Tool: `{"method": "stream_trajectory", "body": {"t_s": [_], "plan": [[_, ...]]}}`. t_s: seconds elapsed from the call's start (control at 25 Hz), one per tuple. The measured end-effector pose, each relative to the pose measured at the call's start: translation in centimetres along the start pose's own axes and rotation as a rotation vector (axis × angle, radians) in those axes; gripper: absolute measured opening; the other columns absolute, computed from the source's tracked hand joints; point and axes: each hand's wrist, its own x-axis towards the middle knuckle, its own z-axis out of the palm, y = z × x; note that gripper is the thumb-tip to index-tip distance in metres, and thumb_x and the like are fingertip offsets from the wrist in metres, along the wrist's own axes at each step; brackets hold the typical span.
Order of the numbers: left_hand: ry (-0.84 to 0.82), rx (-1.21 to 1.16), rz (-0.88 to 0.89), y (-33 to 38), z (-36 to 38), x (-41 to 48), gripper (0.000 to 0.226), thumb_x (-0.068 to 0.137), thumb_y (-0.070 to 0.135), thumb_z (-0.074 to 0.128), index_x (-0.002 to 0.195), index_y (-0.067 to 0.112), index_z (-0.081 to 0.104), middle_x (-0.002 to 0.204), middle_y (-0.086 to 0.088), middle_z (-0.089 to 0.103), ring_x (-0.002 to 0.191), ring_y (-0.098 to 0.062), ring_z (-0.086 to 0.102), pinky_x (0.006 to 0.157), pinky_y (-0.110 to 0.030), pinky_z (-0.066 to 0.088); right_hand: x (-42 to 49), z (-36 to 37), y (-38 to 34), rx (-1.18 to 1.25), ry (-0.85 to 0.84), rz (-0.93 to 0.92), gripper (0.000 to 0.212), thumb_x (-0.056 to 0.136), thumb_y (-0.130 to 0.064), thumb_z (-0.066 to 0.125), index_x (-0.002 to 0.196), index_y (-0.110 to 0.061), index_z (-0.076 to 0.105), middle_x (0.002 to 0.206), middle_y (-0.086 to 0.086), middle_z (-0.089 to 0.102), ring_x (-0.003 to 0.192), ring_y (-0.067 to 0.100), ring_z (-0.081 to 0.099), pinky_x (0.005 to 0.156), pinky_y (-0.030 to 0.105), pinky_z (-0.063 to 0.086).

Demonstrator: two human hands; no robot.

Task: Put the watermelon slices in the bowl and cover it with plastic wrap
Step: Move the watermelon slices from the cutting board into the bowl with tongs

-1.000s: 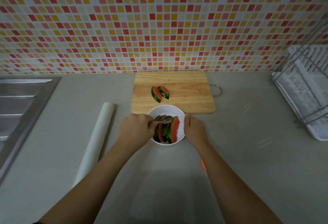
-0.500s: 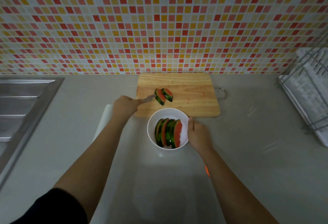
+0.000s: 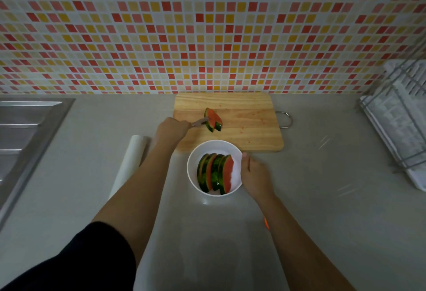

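1. A grey countertop is running beneath a mosaic-tiled wall, with a sink at its left edge and a dish rack at its right.
2. A wooden cutting board is lying against the back edge; a plastic wrap roll is lying lengthwise to the left.
3. A white bowl is sitting at the board's front edge — its four watermelon slices are standing on edge, long axes running front to back.
4. The right hand is cupping the bowl's right rim.
5. The left hand is gripping a utensil — its tip is touching the two slices on the board.

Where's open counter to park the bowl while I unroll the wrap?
Bare counter lies between the cutting board and dish rack, right of the bowl. Crowded left: the wrap roll and left hand.
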Motion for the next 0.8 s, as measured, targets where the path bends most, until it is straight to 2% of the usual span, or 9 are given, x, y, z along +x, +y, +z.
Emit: {"method": "stream_trajectory", "body": {"t_s": [0.08,0.16,0.24,0.32,0.44,0.56,0.68,0.8], "plan": [[0.008,-0.041,-0.009,0.3,0.1,-0.1,0.026,0.080,0.029,0.059,0.083,0.005,0.068,0.084,-0.008,0.067,0.082,-0.025,0.064,0.066,-0.029,0.043,0.0,0.1,0.1,0.022,-0.002,0.014,0.055,0.099,-0.036,0.026,0.053,-0.015,0.048,0.050,0.000,0.049,0.050,0.012,0.049,0.046,0.024,0.029],[0.003,-0.183,-0.061,0.3,-0.3,-0.7,0.019,0.080,0.021,0.062,0.076,0.003,0.069,0.072,-0.006,0.063,0.063,-0.019,0.056,0.055,-0.026,0.039,0.1,0.2,0.2,0.031,0.004,0.020,0.055,0.099,-0.037,0.026,0.054,-0.014,0.050,0.050,0.000,0.049,0.051,0.013,0.049,0.046,0.025,0.030],[-0.009,-0.286,-0.096,0.0,-0.9,-1.7,0.022,0.081,0.018,0.063,0.087,-0.001,0.072,0.064,-0.006,0.055,0.050,-0.017,0.042,0.048,-0.026,0.031,0.1,0.2,0.3,0.035,0.014,0.018,0.056,0.099,-0.037,0.027,0.053,-0.014,0.049,0.050,0.000,0.050,0.051,0.013,0.050,0.046,0.025,0.031],[-0.013,-0.326,-0.074,-0.4,-2.2,-3.3,0.024,0.081,0.020,0.064,0.089,-0.001,0.072,0.062,-0.006,0.052,0.048,-0.017,0.036,0.046,-0.027,0.028,0.2,0.2,0.3,0.035,0.021,0.010,0.055,0.099,-0.036,0.027,0.057,-0.010,0.051,0.051,-0.002,0.049,0.054,0.016,0.051,0.049,0.026,0.031],[-0.012,-0.278,0.050,-1.8,-4.1,-7.4,0.020,0.078,0.024,0.071,0.074,0.005,0.074,0.057,-0.004,0.055,0.044,-0.014,0.039,0.044,-0.025,0.031,0.2,0.3,0.4,0.060,0.034,0.027,0.051,0.098,-0.036,0.027,0.063,-0.009,0.054,0.056,-0.001,0.051,0.063,0.021,0.051,0.060,0.027,0.032],[-0.056,-0.031,0.219,-3.3,-4.7,-12.1,0.016,0.077,0.029,0.072,0.067,0.017,0.075,0.049,0.008,0.057,0.047,-0.005,0.049,0.044,-0.021,0.035,0.1,0.4,0.5,0.108,0.045,0.063,0.051,0.098,-0.038,0.028,0.067,-0.010,0.058,0.067,0.005,0.055,0.069,0.022,0.051,0.066,0.028,0.034],[-0.061,0.341,0.323,-2.5,-2.2,-14.5,0.027,0.082,0.038,0.062,0.079,0.015,0.075,0.068,-0.002,0.067,0.065,-0.015,0.062,0.055,-0.025,0.047,0.0,0.4,0.5,0.132,0.040,0.054,0.055,0.098,-0.038,0.027,0.065,-0.009,0.059,0.066,0.005,0.057,0.068,0.022,0.054,0.063,0.028,0.037],[-0.035,0.528,0.383,-1.2,0.1,-15.3,0.038,0.086,0.041,0.054,0.088,0.007,0.071,0.081,-0.009,0.067,0.073,-0.024,0.063,0.064,-0.031,0.052,-0.1,0.3,0.4,0.116,0.042,0.037,0.057,0.099,-0.037,0.026,0.061,-0.010,0.058,0.059,0.002,0.055,0.062,0.019,0.053,0.053,0.026,0.034]]}}
